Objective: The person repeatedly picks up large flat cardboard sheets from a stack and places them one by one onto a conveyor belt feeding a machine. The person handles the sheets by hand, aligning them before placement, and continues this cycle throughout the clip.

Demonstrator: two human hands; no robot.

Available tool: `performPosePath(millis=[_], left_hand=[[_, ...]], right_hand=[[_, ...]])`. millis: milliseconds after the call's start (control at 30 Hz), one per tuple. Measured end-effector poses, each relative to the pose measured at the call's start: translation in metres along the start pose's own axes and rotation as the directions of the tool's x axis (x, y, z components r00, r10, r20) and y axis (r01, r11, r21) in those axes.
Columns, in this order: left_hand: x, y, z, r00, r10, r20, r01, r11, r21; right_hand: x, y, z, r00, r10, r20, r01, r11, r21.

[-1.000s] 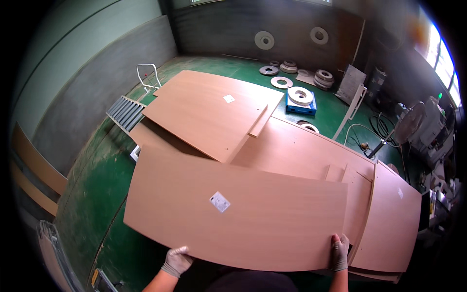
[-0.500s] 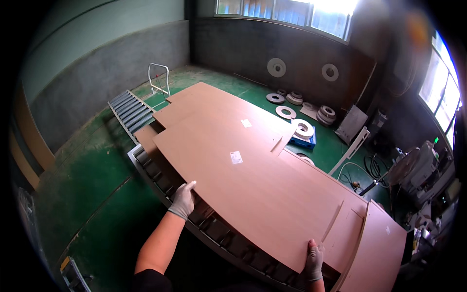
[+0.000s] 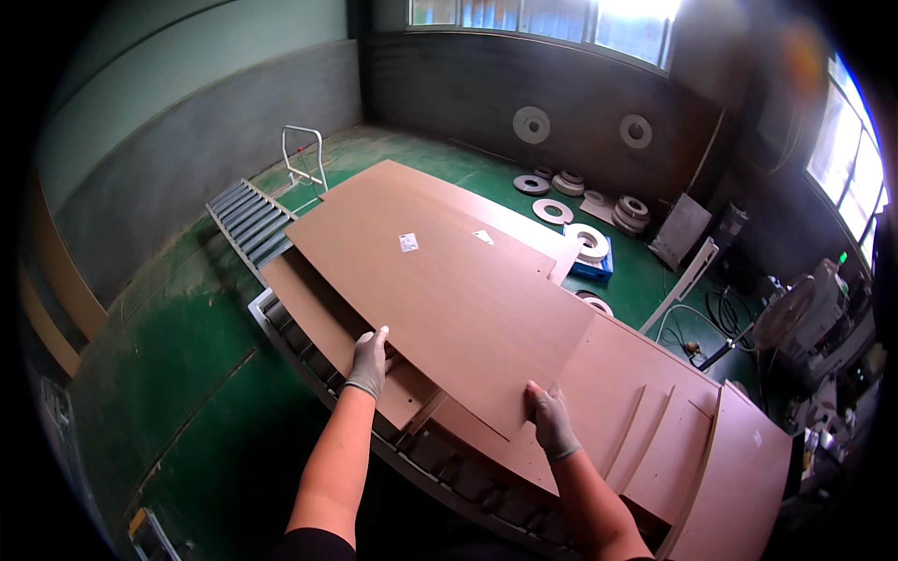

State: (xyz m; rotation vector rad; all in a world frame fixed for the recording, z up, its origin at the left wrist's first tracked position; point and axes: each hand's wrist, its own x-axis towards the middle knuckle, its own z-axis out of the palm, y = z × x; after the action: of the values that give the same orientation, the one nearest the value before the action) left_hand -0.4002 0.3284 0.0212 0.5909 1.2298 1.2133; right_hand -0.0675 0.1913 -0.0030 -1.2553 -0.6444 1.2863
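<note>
A large flat wood-toned panel (image 3: 449,318) with a small white label (image 3: 408,242) lies slightly askew over other panels. My left hand (image 3: 369,363), in a grey-white glove, grips its near edge, thumb on top and fingers underneath. At the near right corner my right hand (image 3: 550,419), gloved likewise, is closed on the same panel with its thumb above. Below, another panel (image 3: 599,374) reaches out to the right. A narrower board (image 3: 323,309) shows under the left side. The fingers beneath the panel are mostly hidden.
The stack rests on a roller conveyor (image 3: 393,453); a further roller section (image 3: 251,222) extends to the far left. More panels (image 3: 739,467) lie at the right. Rolls of edge banding (image 3: 587,243) sit on the green floor beyond. A fan (image 3: 784,313) stands at the right.
The held panel has slid left and away over the stack, uncovering panels at the right. My right hand has moved left and farther away with it; my left hand has shifted slightly.
</note>
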Motion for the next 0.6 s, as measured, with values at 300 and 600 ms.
performPosePath(millis=[300, 600], left_hand=[[0.020, -0.013, -0.007, 0.994, 0.107, 0.013, -0.108, 0.990, 0.088], [0.019, -0.026, -0.004, 0.936, 0.352, 0.019, -0.344, 0.898, 0.276]], right_hand=[[0.063, -0.001, 0.034, 0.920, 0.187, 0.345, -0.370, 0.702, 0.608], [0.086, -0.007, 0.068, 0.912, 0.206, 0.356, -0.397, 0.663, 0.635]])
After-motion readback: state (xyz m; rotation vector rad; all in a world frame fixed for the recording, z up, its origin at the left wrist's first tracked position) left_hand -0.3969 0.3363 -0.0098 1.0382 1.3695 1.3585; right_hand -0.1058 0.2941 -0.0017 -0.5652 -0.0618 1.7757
